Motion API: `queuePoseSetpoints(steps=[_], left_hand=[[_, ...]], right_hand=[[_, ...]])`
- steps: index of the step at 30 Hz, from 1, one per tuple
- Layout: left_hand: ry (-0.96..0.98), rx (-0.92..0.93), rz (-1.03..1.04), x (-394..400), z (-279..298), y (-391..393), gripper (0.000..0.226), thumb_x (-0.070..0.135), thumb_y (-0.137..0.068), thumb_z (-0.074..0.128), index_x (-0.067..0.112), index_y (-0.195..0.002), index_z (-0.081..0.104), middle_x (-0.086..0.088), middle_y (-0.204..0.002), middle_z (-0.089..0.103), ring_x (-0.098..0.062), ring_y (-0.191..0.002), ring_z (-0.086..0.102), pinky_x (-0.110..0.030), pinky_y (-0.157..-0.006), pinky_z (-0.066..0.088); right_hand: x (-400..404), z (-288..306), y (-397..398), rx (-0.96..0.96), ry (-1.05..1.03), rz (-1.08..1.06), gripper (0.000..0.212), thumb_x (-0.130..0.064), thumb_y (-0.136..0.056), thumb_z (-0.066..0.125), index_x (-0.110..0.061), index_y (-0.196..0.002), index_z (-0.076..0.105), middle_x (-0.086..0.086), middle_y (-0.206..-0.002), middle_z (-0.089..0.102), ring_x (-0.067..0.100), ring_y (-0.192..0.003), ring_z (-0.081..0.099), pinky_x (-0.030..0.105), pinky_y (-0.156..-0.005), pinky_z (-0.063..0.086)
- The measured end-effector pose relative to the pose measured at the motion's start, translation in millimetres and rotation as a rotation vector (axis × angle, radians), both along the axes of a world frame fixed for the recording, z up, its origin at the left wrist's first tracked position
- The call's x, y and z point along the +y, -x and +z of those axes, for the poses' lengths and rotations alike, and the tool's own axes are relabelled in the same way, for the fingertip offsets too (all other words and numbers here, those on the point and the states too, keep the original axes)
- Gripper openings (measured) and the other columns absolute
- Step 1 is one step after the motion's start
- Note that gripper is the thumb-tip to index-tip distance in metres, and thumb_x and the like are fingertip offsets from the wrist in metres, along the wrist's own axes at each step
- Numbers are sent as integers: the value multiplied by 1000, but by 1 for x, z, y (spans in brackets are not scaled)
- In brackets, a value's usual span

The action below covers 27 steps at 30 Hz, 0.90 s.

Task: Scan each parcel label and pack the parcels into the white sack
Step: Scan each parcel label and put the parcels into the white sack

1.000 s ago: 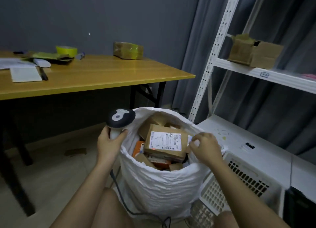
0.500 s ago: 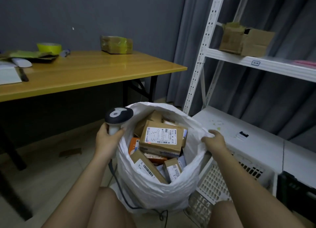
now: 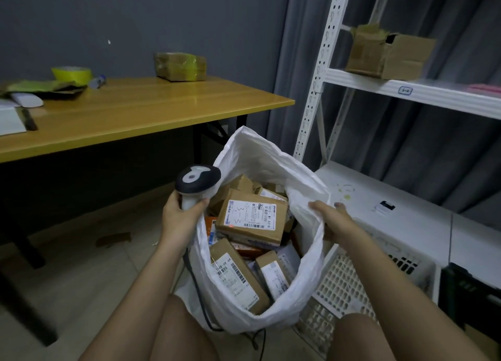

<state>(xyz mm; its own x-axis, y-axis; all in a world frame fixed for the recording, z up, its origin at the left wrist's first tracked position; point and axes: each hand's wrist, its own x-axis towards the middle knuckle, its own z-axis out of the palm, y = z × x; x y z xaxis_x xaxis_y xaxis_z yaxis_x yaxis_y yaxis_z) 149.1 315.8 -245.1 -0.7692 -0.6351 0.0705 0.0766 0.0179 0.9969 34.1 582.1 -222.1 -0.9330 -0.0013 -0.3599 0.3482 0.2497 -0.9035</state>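
Two hands held the white sack [image 3: 271,301] open between the person's knees, and compared with a second earlier its mouth gaped much wider, the far rim standing up in a tall peak. At the far left stood the yellow wooden surface [image 3: 141,111], and the white metal shelving [image 3: 406,89] rose at the right; both sat further left in the view than before. A white slotted crate [image 3: 360,274] stood just beside the sack on its right.

Inside the sack lay a heap of brown cardboard parcels. The top parcel [image 3: 252,217] lay flat with its label up, handwriting reading "3-3" on it. A long parcel [image 3: 235,276] leaned near the front with its barcode showing, and a smaller parcel [image 3: 273,276] stood just right of it; both were hidden by the sack wall a second ago.

The right hand [image 3: 333,219] had moved off the near rim and now pinched the right edge of the sack, pulling it outward. The left hand [image 3: 181,214] was wrapped around the handle of the barcode scanner [image 3: 198,181] at the left rim, apparently pinning the sack's edge too, much as earlier.

On the surface sat a taped parcel [image 3: 180,66] and a yellow tape roll [image 3: 71,74]; an open carton [image 3: 390,53] rested on the shelf.
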Motion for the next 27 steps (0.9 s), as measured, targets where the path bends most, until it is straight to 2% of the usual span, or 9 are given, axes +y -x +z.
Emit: queuePoseSetpoints(steps=[2,7,9,12,15,18,22,25,27], left_hand=[[-3,5,5,2,1,1,54,17,-86,67,15,-136,47,-5,-122,58,-17,-102,55,-27,-76,44],[-6,6,23,3,1,1,52,16,-86,67,15,-134,48,-4,-120,58,-16,-98,55,-22,-70,43],[-10,3,29,2,0,1,52,16,-86,67,15,-134,48,-3,-119,59,-15,-96,55,-21,-70,43],[-24,-11,42,-3,-3,0,56,19,-85,68,16,-137,46,-5,-124,58,-19,-102,56,-32,-80,46],[-52,-10,47,-6,-5,-1,57,20,-85,68,16,-138,45,-6,-126,58,-21,-105,56,-35,-82,45],[-44,2,46,-3,-4,0,56,18,-86,67,15,-137,45,-6,-125,58,-20,-104,56,-30,-78,44],[-49,18,19,3,0,1,54,15,-86,66,14,-136,46,-3,-119,58,-16,-100,55,-23,-71,42],[-46,11,8,6,-1,1,54,14,-86,67,14,-136,46,-3,-121,58,-17,-102,56,-23,-72,43],[-36,8,1,7,-1,0,54,14,-86,67,14,-136,46,-3,-121,58,-16,-101,56,-20,-70,43]], right_hand=[[-4,5,4,-136,-5,91,46,-18,-87,60,-3,-128,44,16,-94,57,26,-72,58,27,-52,46],[-21,7,12,-24,-129,133,77,2,-87,49,-20,-153,18,11,-135,38,29,-113,45,33,-79,45],[-29,7,7,20,-81,238,64,6,-91,44,-24,-147,38,8,-136,46,26,-118,48,30,-87,45],[-35,4,-3,102,-23,267,37,5,-90,52,-13,-120,64,5,-107,61,12,-87,58,11,-63,48],[-30,-18,0,210,-53,78,17,-14,-95,56,-14,-111,57,13,-99,64,14,-63,52,21,-52,44],[-16,-39,9,205,-122,-176,43,-33,-88,68,-15,-114,40,18,-109,59,24,-71,57,35,-66,49],[-5,-52,16,-106,-37,-129,89,-36,-74,83,-1,-139,34,20,-119,59,31,-90,59,38,-69,53],[-9,-51,11,-207,-51,-54,71,-42,-72,82,-1,-123,55,11,-81,64,20,-69,52,30,-62,42],[-14,-51,10,-149,-75,-16,75,-37,-78,79,-4,-136,45,9,-95,66,19,-80,57,29,-65,41]])
